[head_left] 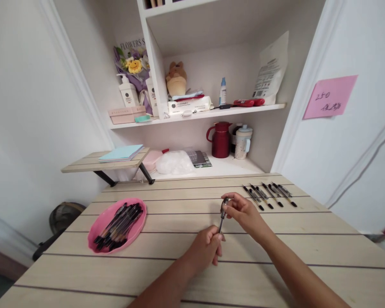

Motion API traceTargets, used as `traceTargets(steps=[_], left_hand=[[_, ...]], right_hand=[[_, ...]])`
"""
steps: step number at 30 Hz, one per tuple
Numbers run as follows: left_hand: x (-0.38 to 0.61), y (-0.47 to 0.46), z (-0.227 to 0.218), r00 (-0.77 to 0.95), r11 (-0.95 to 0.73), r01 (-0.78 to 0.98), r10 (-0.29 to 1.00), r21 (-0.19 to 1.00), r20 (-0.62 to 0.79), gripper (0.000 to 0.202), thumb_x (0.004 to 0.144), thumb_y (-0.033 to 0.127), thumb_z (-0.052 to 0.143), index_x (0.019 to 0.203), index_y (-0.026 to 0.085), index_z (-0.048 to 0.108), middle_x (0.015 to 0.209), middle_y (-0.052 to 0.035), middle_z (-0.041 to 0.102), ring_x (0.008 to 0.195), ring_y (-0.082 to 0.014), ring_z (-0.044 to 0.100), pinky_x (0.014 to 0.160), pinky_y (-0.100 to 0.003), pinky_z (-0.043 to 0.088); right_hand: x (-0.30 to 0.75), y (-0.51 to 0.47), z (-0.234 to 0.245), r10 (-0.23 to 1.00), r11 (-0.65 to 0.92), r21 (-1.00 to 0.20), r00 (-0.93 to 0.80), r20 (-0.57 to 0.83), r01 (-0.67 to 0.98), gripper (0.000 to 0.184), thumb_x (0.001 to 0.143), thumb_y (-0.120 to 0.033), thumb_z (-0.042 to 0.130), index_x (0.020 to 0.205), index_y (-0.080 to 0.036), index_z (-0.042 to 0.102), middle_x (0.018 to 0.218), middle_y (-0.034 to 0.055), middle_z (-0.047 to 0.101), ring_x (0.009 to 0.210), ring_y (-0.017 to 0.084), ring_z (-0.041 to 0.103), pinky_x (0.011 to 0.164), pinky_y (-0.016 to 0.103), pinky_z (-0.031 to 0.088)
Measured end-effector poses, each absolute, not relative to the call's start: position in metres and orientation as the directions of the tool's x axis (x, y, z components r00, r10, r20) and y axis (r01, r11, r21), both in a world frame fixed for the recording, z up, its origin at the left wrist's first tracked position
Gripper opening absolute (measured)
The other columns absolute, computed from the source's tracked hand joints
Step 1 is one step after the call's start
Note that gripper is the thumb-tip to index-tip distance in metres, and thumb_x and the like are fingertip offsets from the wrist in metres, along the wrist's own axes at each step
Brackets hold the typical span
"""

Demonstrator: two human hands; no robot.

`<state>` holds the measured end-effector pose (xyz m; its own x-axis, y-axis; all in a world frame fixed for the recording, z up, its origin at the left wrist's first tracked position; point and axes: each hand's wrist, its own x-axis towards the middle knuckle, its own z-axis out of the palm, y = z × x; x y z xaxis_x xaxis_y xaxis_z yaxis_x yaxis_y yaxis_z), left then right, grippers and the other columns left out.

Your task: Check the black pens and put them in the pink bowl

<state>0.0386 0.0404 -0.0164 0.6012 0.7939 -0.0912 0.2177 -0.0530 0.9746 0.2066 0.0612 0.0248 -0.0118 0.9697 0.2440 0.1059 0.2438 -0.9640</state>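
Observation:
Over the middle of the wooden table, a dark gel pen (pixel 221 222) stands nearly upright between both hands. My left hand (pixel 207 244) wraps its fingers round the pen's lower part. The upper, dark end is pinched between the thumb and fingers of my right hand (pixel 242 211); whether the cap is on or apart from the barrel I cannot tell. To the left, a pink scalloped tray (pixel 143 216) holds a heap of similar pens (pixel 120 226). Several pens and pen parts (pixel 270 196) lie in slanted rows at the back right of the table.
A small raised wooden shelf (pixel 80 164) bears light blue paper (pixel 122 152) at the back left. Behind the table stand a red jug (pixel 221 140), a pale lidded cup (pixel 243 143) and a white plastic bag (pixel 175 162). A pink note (pixel 331 96) hangs on the right wall.

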Motion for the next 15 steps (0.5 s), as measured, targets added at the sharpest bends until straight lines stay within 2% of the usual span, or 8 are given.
traceTargets(steps=[4, 15], left_hand=[[0.039, 0.039, -0.015, 0.594, -0.049, 0.213, 0.8, 0.976, -0.09, 0.024, 0.082, 0.036, 0.033, 0.081, 0.016, 0.045, 0.054, 0.0053, 0.048, 0.031, -0.0031, 0.036, 0.033, -0.015, 0.025], [0.04, 0.038, -0.019, 0.558, -0.07, 0.216, 0.827, 0.974, -0.064, 0.024, 0.082, 0.036, 0.033, 0.078, 0.016, 0.045, 0.052, 0.0052, 0.048, 0.031, -0.0036, 0.037, 0.033, -0.016, 0.025]], right_hand=[[0.204, 0.063, 0.017, 0.975, 0.22, -0.97, -0.066, 0.214, 0.107, 0.028, 0.072, -0.037, 0.056, 0.093, -0.02, 0.049, 0.059, -0.0041, 0.052, 0.053, 0.011, 0.051, 0.053, 0.025, 0.04], [0.197, 0.058, 0.015, 0.971, 0.238, -0.962, -0.068, 0.231, 0.137, 0.026, 0.073, -0.035, 0.055, 0.094, -0.021, 0.048, 0.055, -0.0059, 0.05, 0.052, 0.012, 0.051, 0.054, 0.026, 0.04]])
